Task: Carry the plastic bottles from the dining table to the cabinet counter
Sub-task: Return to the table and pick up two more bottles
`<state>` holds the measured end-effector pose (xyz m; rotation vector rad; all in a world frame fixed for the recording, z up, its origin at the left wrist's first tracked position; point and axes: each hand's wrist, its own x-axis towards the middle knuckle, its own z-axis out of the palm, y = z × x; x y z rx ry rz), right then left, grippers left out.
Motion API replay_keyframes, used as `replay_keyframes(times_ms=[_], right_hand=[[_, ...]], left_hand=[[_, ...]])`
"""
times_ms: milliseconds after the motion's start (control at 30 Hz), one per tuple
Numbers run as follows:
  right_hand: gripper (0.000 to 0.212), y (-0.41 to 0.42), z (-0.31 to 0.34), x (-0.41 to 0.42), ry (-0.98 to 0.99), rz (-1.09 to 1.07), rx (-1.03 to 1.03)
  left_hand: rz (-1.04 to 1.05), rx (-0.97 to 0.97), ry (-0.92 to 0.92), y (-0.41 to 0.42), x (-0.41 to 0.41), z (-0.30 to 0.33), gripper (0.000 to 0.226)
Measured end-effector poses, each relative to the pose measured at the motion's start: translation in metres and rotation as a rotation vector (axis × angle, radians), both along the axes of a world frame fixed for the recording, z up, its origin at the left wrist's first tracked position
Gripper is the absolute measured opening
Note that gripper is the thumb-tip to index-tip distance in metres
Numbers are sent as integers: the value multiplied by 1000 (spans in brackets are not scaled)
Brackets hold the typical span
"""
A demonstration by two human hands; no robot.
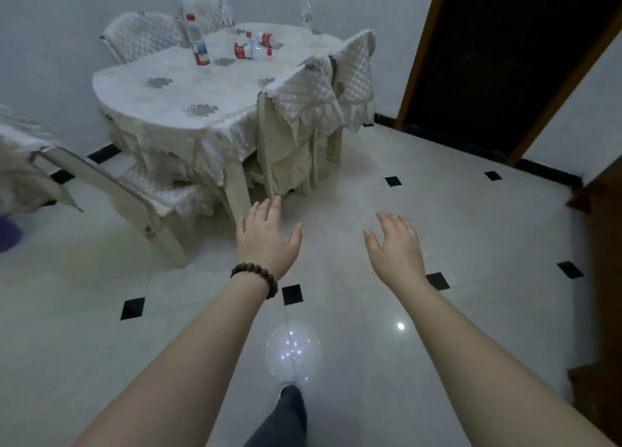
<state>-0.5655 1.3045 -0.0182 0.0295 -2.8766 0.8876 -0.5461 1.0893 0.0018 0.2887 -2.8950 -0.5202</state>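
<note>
Five plastic bottles (198,44) sitting on dining table (161,99), well ahead of my hands: three upright, two lying. I'm holding left hand (264,236) and right hand (395,244) spread, gripping nothing.

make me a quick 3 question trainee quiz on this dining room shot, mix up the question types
1. True or false: the left hand is already holding a bottle.
2. Multiple choice: the red-labelled bottle nearest the table's front edge is A) lying on its side, B) standing upright, C) on the floor.
3. Fill in: the wrist with the beaded bracelet belongs to the ___ hand.

Key
1. False. Both the left hand and the right hand are open, held above the tiled floor, short of the table.
2. B. The two bottles lying down are further back, near the middle.
3. Left.
</note>
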Motion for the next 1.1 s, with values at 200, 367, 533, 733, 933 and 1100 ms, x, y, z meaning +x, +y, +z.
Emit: replay_keyframes(times_ms=[200, 367, 533, 733, 933, 1100], right_hand=[[53, -21, -6, -98, -13, 74, 36], [52, -47, -12, -208, 4, 119, 82], [52, -74, -1, -330, 3, 126, 81], [51, -88, 14, -438, 5, 110, 62], [51, -86, 16, -526, 11, 109, 61], [54, -71, 13, -614, 4, 142, 86]], left_hand=[[55, -10, -4, -19, -84, -8, 67], [108, -8, 12, -48, -184, -13, 67], [150, -3, 9, -81, -295, -5, 67], [147, -13, 14, -104, -402, 6, 66], [140, -7, 9, -104, -489, 10, 66], [162, 20, 25, -93, -567, 10, 64]])
